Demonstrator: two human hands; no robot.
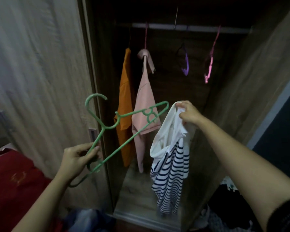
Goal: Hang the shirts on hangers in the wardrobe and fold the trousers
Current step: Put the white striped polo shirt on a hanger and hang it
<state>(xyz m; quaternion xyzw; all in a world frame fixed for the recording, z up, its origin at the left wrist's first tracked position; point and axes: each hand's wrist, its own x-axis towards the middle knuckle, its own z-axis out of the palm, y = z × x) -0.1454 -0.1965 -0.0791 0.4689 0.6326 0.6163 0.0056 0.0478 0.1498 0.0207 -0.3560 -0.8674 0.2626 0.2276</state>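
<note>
My left hand (77, 160) grips a green plastic hanger (122, 114) by one shoulder end, its hook pointing up and left in front of the open wardrobe. My right hand (190, 113) holds up a white shirt with navy stripes (172, 164) by its bunched top, just right of the hanger; the shirt hangs down freely. On the wardrobe rail (191, 28) hang an orange shirt (125, 104) and a pink shirt (145, 104), side by side at the left.
A purple hanger (185, 63) and a pink hanger (209, 67) hang bare on the rail's right part. The wardrobe's sliding door (40, 72) stands at the left. A red cloth (15, 181) lies lower left, and dark clothes (224, 206) are piled lower right.
</note>
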